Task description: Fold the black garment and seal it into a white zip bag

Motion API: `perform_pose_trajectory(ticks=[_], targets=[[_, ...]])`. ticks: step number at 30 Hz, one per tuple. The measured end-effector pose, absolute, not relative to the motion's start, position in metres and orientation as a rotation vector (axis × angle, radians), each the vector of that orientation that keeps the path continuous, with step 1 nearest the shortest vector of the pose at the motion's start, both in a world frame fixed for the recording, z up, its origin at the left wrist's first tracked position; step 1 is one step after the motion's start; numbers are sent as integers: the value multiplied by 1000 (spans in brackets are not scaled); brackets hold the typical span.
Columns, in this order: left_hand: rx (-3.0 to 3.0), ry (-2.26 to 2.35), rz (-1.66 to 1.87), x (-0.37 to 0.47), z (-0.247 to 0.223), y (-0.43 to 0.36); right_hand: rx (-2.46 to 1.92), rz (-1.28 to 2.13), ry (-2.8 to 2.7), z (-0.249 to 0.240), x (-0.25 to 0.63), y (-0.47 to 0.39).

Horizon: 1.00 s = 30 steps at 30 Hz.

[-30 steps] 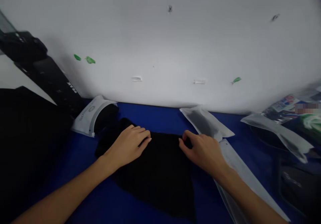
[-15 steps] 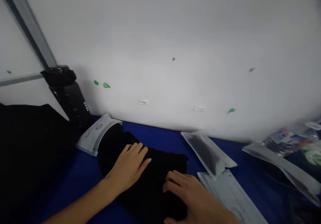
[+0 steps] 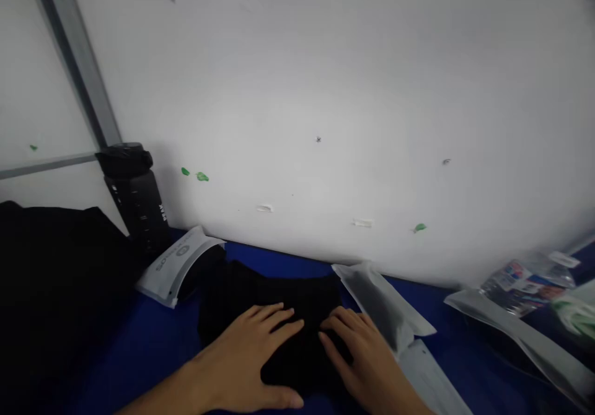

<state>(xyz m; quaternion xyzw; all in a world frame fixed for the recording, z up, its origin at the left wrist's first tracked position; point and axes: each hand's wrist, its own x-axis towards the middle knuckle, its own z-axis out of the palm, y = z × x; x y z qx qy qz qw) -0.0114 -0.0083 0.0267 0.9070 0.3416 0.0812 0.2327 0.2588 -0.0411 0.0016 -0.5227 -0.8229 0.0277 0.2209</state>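
A black piece of cloth [image 3: 279, 297], apparently a garment, lies on the blue tabletop [image 3: 125, 347]. My left hand [image 3: 251, 356] rests on its left part, fingers spread and thumb stretched out. On the cloth's right part lies my right hand [image 3: 360, 353], its fingers slightly bent and spread over the fabric. Just left of the cloth is a frosted zip bag [image 3: 174, 263] with something black showing at its mouth. Close to my right hand sit a frosted bag with dark contents [image 3: 381, 300] and another flat frosted bag [image 3: 432, 381].
A black bottle [image 3: 137, 204] stands against the white wall [image 3: 288, 93] at the left. A large black item [image 3: 56, 303] covers the left side. At the right lie a clear plastic bottle [image 3: 523, 282] and another frosted bag [image 3: 525, 334].
My left hand has slid nearer and spread its fingers. The right hand has shifted slightly across the cloth, whose far edge now lies straighter. The view has tilted up a little.
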Motion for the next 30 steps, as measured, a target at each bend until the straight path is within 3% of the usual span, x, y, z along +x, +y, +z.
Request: perform_pose_trajectory(ticks=[6, 10, 24, 30], targets=[[2500, 839, 284, -15, 26, -2, -1151, 459, -2536, 23, 255, -50], [2554, 667, 361, -19, 26, -1, -1185, 471, -2534, 13, 252, -50], [2515, 1200, 692, -26, 24, 18, -1517, 197, -1770, -21, 278, -28], [2686, 1138, 765, -26, -3, 27, -1599, -337, -1933, -43, 278, -18]])
